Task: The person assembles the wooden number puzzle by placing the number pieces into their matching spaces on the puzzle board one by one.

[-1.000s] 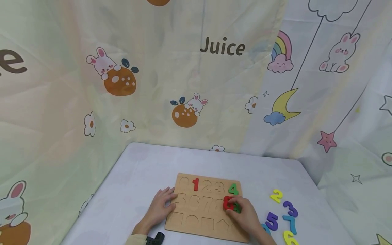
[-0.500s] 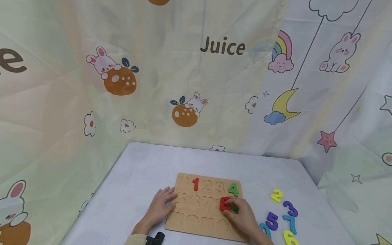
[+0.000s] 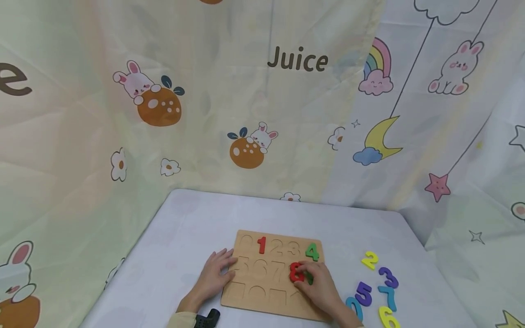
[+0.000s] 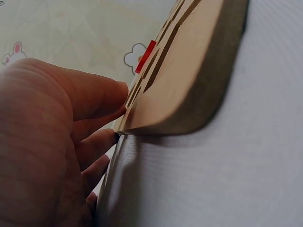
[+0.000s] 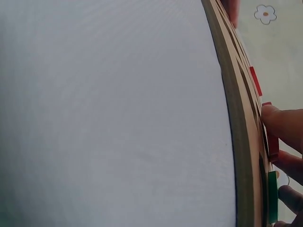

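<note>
Head view: I see the right grip [image 3: 321,287] pinching the red 8 [image 3: 295,272] over the right part of the wooden board [image 3: 268,258]. Left wrist view: the left grip [image 4: 49,135], loosely spread, touches the board's edge. Right wrist view: a green piece [image 5: 273,197] sits near the 8.

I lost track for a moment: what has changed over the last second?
The right hand, pinching the thick red numeral 8, has moved it left over the light-brown wooden number board. Nothing was visibly let go. The left hand stays at the board's left edge; the red numeral 1 and green numeral 4 stayed put.
</note>
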Action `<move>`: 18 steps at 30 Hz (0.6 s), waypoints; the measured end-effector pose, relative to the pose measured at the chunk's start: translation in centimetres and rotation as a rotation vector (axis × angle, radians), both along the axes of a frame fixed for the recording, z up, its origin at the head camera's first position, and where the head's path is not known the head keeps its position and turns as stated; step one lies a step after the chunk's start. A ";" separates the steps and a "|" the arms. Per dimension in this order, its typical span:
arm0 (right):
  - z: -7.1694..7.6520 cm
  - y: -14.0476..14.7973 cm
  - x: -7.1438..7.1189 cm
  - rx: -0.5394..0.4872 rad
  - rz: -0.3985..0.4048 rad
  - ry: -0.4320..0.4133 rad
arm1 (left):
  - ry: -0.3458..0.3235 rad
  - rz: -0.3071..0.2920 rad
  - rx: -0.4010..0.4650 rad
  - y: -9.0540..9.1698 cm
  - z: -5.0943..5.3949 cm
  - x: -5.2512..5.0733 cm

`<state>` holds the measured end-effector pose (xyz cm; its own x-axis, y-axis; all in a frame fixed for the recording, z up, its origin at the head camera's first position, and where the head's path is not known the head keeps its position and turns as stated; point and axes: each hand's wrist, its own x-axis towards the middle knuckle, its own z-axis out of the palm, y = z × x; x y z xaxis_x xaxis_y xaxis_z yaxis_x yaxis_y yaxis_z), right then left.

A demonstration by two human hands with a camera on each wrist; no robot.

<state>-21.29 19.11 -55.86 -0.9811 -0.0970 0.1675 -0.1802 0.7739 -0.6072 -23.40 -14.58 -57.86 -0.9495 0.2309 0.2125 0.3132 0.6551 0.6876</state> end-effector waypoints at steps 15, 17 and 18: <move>-0.1 -0.3 0.1 -0.011 -0.018 0.029 | -0.012 0.008 0.013 0.2 0.2 -0.1; -0.2 -0.3 0.2 -0.011 -0.019 0.030 | -0.017 0.013 0.007 0.2 0.1 -0.1; -0.2 -0.3 0.2 -0.014 -0.019 0.029 | -0.018 0.015 0.005 0.2 0.1 -0.1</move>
